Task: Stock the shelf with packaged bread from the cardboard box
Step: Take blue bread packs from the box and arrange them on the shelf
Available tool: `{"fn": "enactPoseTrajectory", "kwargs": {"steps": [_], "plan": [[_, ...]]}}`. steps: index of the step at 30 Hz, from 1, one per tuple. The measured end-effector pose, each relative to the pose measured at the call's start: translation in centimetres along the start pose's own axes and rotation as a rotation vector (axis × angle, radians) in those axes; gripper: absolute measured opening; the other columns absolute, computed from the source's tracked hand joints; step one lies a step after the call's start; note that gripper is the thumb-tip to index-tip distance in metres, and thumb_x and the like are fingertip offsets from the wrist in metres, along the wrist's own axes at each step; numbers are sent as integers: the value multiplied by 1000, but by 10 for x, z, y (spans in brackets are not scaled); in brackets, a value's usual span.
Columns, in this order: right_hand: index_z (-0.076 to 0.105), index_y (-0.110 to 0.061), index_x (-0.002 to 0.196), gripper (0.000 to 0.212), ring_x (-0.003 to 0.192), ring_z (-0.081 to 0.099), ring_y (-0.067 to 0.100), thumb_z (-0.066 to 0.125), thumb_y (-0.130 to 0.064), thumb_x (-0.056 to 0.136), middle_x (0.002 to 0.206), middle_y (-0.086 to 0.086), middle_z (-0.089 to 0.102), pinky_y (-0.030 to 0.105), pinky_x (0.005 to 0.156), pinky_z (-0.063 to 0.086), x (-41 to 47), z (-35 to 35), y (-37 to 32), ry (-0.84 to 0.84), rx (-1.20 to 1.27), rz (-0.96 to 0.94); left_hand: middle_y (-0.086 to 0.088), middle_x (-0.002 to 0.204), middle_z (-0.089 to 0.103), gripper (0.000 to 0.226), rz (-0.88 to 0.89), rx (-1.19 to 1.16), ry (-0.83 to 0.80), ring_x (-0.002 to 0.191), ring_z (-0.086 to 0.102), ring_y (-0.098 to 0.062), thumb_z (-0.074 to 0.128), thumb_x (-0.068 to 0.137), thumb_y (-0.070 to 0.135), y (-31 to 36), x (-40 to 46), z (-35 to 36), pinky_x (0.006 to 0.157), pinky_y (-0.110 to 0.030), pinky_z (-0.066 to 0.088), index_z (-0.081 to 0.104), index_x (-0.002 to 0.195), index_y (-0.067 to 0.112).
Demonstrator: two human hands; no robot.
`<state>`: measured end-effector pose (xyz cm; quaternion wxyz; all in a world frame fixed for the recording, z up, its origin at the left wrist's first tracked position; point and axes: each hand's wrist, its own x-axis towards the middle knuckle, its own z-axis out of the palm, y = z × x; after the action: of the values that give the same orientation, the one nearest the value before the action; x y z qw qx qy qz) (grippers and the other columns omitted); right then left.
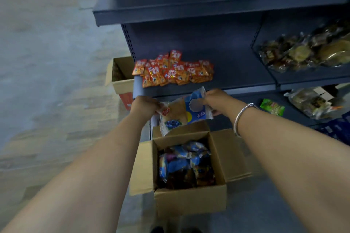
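An open cardboard box (189,202) stands on the floor in front of the dark shelf unit, holding several blue packaged breads (184,164). Above the box, both hands hold one bread package (181,112) with a blue and white wrapper and a blueberry picture. My left hand (144,105) grips its left end and my right hand (217,100) grips its right end. The package hangs just below the front edge of the middle shelf (236,73), tilted up to the right.
A pile of red-orange snack packets (173,69) lies on the left part of the middle shelf. Clear bags of baked goods (306,51) fill the right bay. A second open carton (121,77) stands at the shelf's left end. A green packet (272,107) lies on the lower shelf.
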<state>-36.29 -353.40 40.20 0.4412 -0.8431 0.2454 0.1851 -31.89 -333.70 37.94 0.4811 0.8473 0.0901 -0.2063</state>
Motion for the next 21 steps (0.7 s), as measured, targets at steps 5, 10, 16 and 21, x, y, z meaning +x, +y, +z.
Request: {"fn": "enactPoseTrajectory", "kwargs": {"steps": [5, 10, 16, 21], "plan": [[48, -3, 126, 36, 110, 56, 33, 45, -23, 97, 126, 21, 55, 44, 93, 49, -12, -32, -47, -25, 68, -49, -22, 100, 65, 19, 98, -29, 88, 78, 58, -23, 58, 85, -2, 44, -10, -31, 68, -28, 49, 64, 103, -5], [52, 1, 122, 45, 98, 60, 33, 37, -35, 99, 115, 22, 60, 44, 90, 51, -22, -55, -87, -19, 90, -92, 1, 47, 61, 18, 157, -40, 183, 65, 58, -23, 66, 80, 0, 81, -20, -60, 59, -21, 50, 60, 65, 8], [52, -4, 122, 31, 107, 60, 38, 40, -20, 98, 119, 24, 59, 47, 94, 50, -35, -82, -127, 14, 68, -182, -5, 51, 64, 18, 229, -162, 248, 62, 63, -27, 78, 70, 7, 116, -29, -91, 60, -23, 54, 63, 61, 13], [52, -4, 121, 28, 91, 63, 34, 40, -13, 97, 115, 23, 63, 38, 82, 54, -43, -106, -167, 31, 71, -219, 1, 51, 58, 21, 317, -220, 326, 40, 57, -6, 72, 76, 2, 157, -35, -126, 34, -7, 37, 57, 65, 13]]}}
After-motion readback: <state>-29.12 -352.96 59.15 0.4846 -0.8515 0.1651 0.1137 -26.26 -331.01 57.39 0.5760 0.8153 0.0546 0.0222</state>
